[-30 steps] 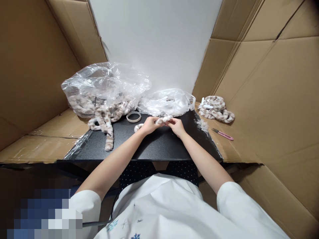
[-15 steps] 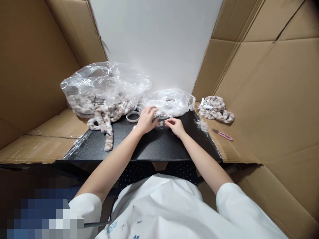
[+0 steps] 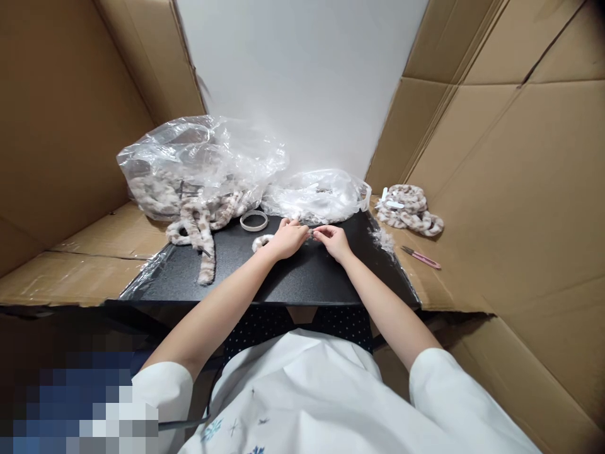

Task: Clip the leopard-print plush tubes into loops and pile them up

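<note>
Both of my hands meet over the black tabletop [image 3: 236,277], on a spotted furry strip [image 3: 261,242]. One pale end of the strip curls out to the left of my left hand [image 3: 290,239], whose fingers are closed around it and hide most of it. My right hand [image 3: 332,242] pinches the strip's right end between thumb and fingertips. What lies exactly between the two sets of fingertips is too small to make out. A roll of tape [image 3: 254,221] lies flat just behind the left hand.
At the back left a large clear plastic bag [image 3: 198,151] spills furry strips [image 3: 204,252] onto the table. A smaller plastic bag [image 3: 321,195] stands behind my hands. On the right cardboard lie bundled furry strips [image 3: 409,211] with white tags and pink-handled snips [image 3: 420,257]. Fluff [image 3: 382,239] clings to the table's right edge.
My left hand has come down and closed on the furry strip, close to my right hand; before, its fingers were raised and spread. My right hand keeps its pinch in place.
</note>
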Demonstrator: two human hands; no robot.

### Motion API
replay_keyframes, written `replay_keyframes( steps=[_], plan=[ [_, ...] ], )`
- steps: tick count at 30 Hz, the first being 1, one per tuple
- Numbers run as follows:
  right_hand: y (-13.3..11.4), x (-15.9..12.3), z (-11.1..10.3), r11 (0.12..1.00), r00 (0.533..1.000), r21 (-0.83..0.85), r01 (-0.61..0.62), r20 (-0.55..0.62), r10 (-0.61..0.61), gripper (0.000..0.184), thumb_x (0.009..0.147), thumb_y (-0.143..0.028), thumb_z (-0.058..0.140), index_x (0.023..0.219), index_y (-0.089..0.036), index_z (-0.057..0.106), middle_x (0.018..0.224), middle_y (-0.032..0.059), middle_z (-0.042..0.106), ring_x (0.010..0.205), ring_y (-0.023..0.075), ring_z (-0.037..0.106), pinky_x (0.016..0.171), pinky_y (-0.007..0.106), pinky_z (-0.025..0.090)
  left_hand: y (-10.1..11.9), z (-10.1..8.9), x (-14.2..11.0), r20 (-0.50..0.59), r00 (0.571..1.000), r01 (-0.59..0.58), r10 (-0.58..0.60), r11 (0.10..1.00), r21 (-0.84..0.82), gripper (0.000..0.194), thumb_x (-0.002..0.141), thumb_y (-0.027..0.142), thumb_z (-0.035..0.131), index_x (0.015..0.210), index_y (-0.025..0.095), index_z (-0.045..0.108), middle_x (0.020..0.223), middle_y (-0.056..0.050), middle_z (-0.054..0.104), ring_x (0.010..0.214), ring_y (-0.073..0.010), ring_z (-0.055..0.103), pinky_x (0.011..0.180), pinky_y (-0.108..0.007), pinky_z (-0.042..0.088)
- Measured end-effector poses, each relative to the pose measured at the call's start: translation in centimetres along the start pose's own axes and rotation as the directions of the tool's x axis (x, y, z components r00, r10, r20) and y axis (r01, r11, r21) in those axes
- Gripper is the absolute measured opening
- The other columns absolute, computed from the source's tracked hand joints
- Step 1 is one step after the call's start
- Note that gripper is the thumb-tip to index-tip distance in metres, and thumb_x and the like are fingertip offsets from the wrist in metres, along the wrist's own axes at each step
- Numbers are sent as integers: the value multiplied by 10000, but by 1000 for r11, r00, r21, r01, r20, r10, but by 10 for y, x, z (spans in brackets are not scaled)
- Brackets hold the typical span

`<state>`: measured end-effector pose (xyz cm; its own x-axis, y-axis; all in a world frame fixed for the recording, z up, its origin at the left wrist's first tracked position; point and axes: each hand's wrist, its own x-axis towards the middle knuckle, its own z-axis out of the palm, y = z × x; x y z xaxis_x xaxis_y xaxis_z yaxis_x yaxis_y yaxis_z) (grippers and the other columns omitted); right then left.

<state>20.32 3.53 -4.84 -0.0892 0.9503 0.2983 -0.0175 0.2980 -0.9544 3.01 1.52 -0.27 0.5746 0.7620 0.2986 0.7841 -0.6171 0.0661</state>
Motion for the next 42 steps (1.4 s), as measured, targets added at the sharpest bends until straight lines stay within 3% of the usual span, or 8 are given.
replay_keyframes(
  steps=[8,17,27,42],
  plan=[
    [2,-1,3,1000,1000,-7,12,23,-12,347,594,-478,782,754,-176,720,729,50,736,678,204,688,754,399,584,-3,10,3,-9,999,-43,44,999,22,276,976,264,356,851,168,583,825,-95,652,909,-249,563,927,-427,323],
    [-4,-1,-5,1000,1000,-16,6,26,-6,405,564,-427,816,865,-173,725,796,49,737,756,207,700,798,387,582,-2,6,1,-24,1000,-15,16,999,42,284,981,276,344,860,164,575,830,-112,658,963,-264,555,933,-438,321],
    [-4,-2,-4,997,998,-80,-19,55,24,351,588,-478,789,742,-171,716,702,42,721,633,187,676,692,372,595,-5,9,2,-9,1000,-19,20,998,60,304,983,294,338,849,166,579,812,-103,648,923,-252,555,914,-427,334],
    [-2,-6,1,966,994,-240,98,74,-83,303,708,-477,687,770,-181,699,753,60,731,669,201,677,692,354,572,-4,11,3,22,999,-50,50,998,41,285,965,255,378,826,159,608,812,-116,660,934,-270,565,887,-430,326]
  ],
)
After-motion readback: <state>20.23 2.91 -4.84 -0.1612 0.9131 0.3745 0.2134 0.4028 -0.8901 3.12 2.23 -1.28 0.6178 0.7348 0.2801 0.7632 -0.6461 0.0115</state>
